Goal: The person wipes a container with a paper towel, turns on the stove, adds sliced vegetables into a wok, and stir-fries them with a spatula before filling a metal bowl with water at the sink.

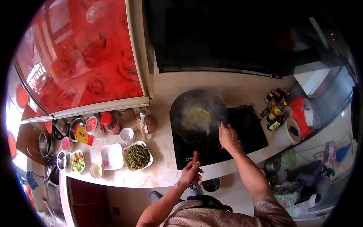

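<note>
My left hand is wrapped round the brown wooden handle of a dark wok. The wok rests on the left side of a black glass cooktop. Pale yellow-green food lies in it, and steam rises from it. At the wok's right rim is my right hand, its fingers closed together. Whatever it grips is too small and dark to make out.
Left on the counter stand a dish of green beans, a white tray, a small bowl and a plate of chopped vegetables. Sauce bottles and a white bin stand right. A dark range hood overhangs.
</note>
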Available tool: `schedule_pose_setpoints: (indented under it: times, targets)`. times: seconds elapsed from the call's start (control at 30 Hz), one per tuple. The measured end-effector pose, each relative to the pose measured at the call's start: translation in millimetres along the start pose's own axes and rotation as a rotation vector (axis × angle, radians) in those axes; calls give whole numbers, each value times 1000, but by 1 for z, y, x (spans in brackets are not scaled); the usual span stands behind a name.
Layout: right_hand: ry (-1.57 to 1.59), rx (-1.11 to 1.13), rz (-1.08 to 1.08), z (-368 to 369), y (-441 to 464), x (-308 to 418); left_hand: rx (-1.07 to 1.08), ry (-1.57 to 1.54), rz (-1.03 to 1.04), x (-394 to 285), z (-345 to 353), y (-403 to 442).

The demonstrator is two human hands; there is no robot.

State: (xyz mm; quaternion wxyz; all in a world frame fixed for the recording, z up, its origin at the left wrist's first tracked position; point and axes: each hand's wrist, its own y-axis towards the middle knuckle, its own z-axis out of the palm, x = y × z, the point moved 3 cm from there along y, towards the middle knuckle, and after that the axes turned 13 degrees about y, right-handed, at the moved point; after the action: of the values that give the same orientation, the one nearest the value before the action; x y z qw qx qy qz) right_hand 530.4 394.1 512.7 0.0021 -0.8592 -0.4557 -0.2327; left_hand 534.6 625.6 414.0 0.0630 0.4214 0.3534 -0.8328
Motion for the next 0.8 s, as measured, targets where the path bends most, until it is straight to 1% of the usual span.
schedule_pose_setpoints:
  times: [0.07,0.1,0.13,0.2,0.27,0.33,0.4,0.47,0.53,0.57,0.6,0.67,0.7,0.77,0.8]
  targets:
    - [14,107,12,-9,-14,-3,3,-6,5,6,-2,3]
    - [-31,94,-45,-18,-17,-9,1,-14,6,8,-3,5]
    - [-1,94,-75,-31,-14,-15,10,-24,10,8,-3,5]
    - [-18,139,-86,-49,12,-42,41,-43,9,8,-3,5]
    - [-204,255,2,-63,48,-69,34,-42,8,8,-2,3]
    - [-319,422,18,-60,90,-112,28,-43,12,9,-3,2]
    - [-323,527,-81,-62,107,-97,32,-37,16,11,-4,2]
    - [-218,614,33,-31,113,-90,25,-34,19,10,-3,1]
    - [-97,651,225,-39,93,-27,24,-33,20,11,-3,0]
    - [-16,523,180,-21,90,-28,24,-37,19,11,-3,0]
    - [12,438,30,-3,89,-38,22,-38,16,12,-4,0]
    - [28,430,23,-2,85,-29,12,-28,27,11,-5,-3]
    - [-49,383,-61,-7,81,-27,11,-25,30,11,-4,-5]
    - [-205,285,-230,-47,60,1,12,-8,31,11,-5,-4]
    - [-305,293,-263,-65,53,10,13,-1,32,11,-6,-4]
